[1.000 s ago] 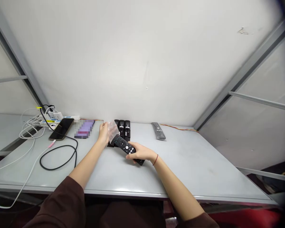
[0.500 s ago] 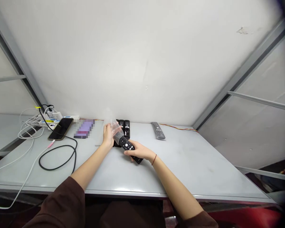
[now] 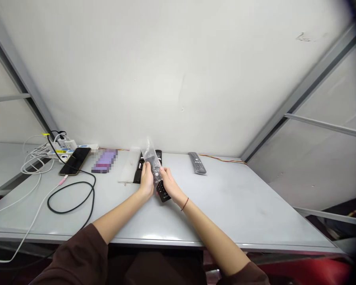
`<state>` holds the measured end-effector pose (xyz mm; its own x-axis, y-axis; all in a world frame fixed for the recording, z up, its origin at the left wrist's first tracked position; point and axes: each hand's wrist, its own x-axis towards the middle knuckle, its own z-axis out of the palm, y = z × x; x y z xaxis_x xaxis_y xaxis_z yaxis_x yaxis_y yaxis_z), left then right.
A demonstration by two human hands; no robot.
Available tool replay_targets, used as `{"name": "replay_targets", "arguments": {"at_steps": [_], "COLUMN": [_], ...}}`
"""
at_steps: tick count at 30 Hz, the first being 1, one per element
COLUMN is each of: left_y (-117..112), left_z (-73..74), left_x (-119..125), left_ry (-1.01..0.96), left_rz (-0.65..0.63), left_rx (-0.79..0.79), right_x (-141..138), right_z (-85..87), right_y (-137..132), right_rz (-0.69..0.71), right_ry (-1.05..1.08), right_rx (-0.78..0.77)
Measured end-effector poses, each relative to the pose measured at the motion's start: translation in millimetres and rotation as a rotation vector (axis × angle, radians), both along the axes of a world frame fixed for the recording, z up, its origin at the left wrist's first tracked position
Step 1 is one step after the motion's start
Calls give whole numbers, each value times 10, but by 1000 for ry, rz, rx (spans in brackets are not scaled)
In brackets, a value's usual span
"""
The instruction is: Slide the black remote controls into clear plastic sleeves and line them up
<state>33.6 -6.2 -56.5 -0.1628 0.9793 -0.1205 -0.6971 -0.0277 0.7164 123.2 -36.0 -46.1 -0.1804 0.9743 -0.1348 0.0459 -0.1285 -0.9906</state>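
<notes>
A black remote control (image 3: 163, 194) is partly inside a clear plastic sleeve (image 3: 150, 149), its lower button end sticking out bare. My left hand (image 3: 147, 180) is closed around the sleeved part from the left. From the right, my right hand (image 3: 169, 183) grips the remote and the sleeve near its open end. Behind my hands, several black remotes (image 3: 139, 172) lie side by side, partly hidden by the sleeve and my left hand. Flat clear plastic sleeves (image 3: 128, 168) lie to their left. Another remote, bagged in plastic (image 3: 197, 163), rests farther right on the table.
On the grey table (image 3: 225, 209), a phone (image 3: 75, 161) lies at the left with a charging cable. A purple pixelated item (image 3: 105, 161) is beside it. White chargers and a power strip (image 3: 86, 149) stand behind, and a black cable (image 3: 71, 211) loops in front.
The remote has gone deeper into the sleeve and turned more upright. Both hands have come closer together, the left moving right and down. The flat sleeves behind now show more.
</notes>
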Motion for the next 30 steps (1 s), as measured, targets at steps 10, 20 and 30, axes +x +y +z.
{"name": "replay_targets", "arguments": {"at_steps": [10,20,30], "left_y": [190,-43,197], "left_z": [342,162,372], "left_x": [-346,-40,-405], "left_ry": [-79,27,-130], "left_rz": [6,-108,-230], "left_rx": [-195,-158,-206], "right_x": [256,247,190], "right_z": [184,9,36], "right_y": [-33,78,-6], "right_rz": [528,249,393], "right_ry": [19,-370,-307], "right_rx": [250,584,606]}}
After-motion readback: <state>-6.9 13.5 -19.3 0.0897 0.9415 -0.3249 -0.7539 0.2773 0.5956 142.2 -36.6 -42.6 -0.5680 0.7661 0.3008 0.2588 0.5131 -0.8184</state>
